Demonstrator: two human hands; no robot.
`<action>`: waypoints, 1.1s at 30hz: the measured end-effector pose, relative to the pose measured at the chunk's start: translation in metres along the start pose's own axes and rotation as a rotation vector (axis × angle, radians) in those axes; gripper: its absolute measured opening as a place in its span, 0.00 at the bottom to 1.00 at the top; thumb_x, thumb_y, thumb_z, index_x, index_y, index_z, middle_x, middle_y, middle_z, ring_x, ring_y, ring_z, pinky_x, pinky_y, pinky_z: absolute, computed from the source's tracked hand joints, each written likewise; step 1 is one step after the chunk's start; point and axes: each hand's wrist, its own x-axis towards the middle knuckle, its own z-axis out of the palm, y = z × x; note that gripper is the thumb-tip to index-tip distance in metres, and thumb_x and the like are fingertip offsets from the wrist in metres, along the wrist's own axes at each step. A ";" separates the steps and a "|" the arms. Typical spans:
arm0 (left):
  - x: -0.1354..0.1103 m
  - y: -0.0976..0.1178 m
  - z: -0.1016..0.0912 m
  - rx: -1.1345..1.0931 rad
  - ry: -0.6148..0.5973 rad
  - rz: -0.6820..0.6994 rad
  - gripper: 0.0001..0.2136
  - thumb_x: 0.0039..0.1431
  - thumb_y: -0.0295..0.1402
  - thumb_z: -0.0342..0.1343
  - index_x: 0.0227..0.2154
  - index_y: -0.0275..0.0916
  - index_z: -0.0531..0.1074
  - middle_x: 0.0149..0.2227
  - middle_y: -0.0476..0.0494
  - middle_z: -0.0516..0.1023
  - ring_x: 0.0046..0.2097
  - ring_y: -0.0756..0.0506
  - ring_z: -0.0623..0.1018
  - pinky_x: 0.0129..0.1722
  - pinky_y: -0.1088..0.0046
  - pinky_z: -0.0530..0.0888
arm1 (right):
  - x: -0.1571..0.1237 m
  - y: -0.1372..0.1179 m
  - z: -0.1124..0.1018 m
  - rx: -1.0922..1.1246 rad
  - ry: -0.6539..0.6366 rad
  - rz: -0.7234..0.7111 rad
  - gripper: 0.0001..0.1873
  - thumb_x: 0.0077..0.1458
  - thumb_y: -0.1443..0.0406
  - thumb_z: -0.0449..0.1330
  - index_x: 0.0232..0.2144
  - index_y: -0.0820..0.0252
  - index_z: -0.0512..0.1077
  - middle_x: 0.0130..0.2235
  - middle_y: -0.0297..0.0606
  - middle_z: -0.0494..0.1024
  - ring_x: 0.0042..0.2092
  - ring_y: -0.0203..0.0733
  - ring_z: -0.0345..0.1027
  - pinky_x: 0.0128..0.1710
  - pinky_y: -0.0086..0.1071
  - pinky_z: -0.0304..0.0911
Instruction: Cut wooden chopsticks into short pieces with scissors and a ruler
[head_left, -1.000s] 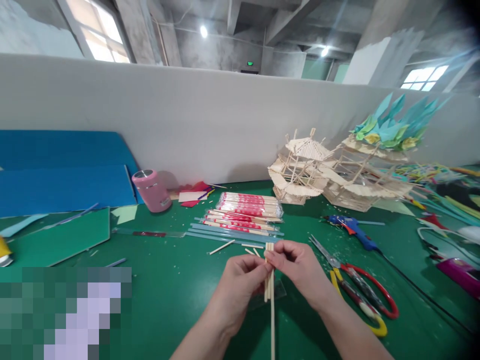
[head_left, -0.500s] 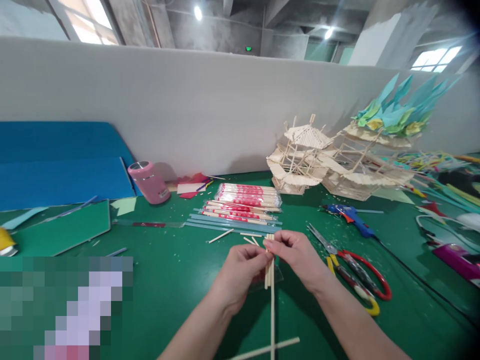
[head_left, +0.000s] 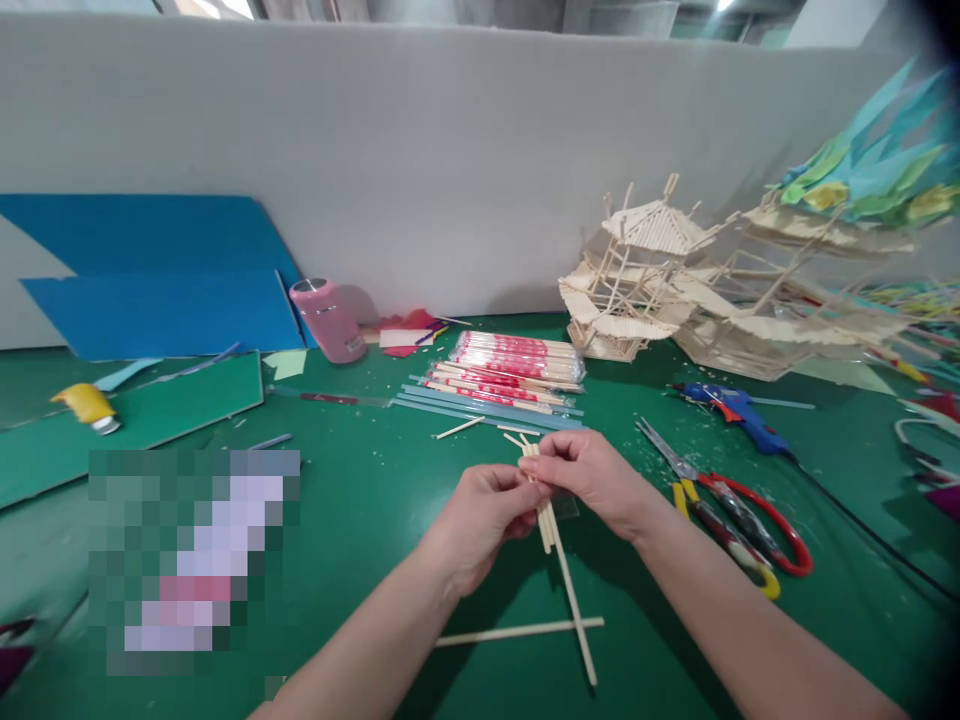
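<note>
Both of my hands meet over the green tabletop on one small bundle of pale wooden sticks (head_left: 548, 528). My left hand (head_left: 484, 520) pinches the bundle from the left, thumb and fingers closed around its middle. Fingertips of my right hand (head_left: 581, 475) grip its upper end. One stick in the bundle is much longer and slants down toward me, crossing over another loose stick (head_left: 517, 632) on the table. A few short cut sticks (head_left: 460, 428) lie just beyond my hands. Parts of the bundle are hidden by my fingers.
Behind lie packs of chopsticks (head_left: 517, 360) and blue strips (head_left: 487, 408). To the right are scissors (head_left: 712, 490), a blue glue gun (head_left: 739, 415) with its cord, and stick-built pavilion models (head_left: 652, 270). A pink canister (head_left: 330, 320) and blue boards (head_left: 172, 310) stand left. A blurred patch covers the lower left.
The view has tilted down and shifted left. The long stick has swung from nearly upright to slanting, its near end to the right. Both hands keep hold of the bundle.
</note>
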 end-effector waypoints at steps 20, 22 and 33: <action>-0.007 -0.001 0.009 -0.113 0.260 0.135 0.09 0.39 0.34 0.61 0.16 0.33 0.70 0.14 0.54 0.63 0.19 0.56 0.61 0.21 0.80 0.58 | -0.035 0.004 -0.001 -0.294 -0.139 -0.072 0.13 0.48 0.59 0.55 0.19 0.62 0.65 0.19 0.27 0.56 0.22 0.30 0.47 0.20 0.26 0.44; -0.008 -0.002 0.009 -0.113 0.251 0.140 0.08 0.40 0.33 0.61 0.17 0.33 0.71 0.15 0.54 0.63 0.20 0.56 0.61 0.21 0.80 0.59 | -0.034 0.007 0.000 -0.232 -0.159 -0.061 0.14 0.47 0.58 0.56 0.17 0.62 0.62 0.18 0.26 0.53 0.22 0.30 0.45 0.19 0.26 0.42; -0.018 -0.004 0.002 -0.005 0.204 0.107 0.09 0.42 0.34 0.60 0.17 0.33 0.71 0.17 0.50 0.67 0.21 0.55 0.62 0.23 0.79 0.59 | -0.036 0.014 0.000 -0.114 -0.237 -0.024 0.18 0.45 0.57 0.57 0.14 0.61 0.58 0.18 0.25 0.50 0.22 0.30 0.43 0.21 0.27 0.40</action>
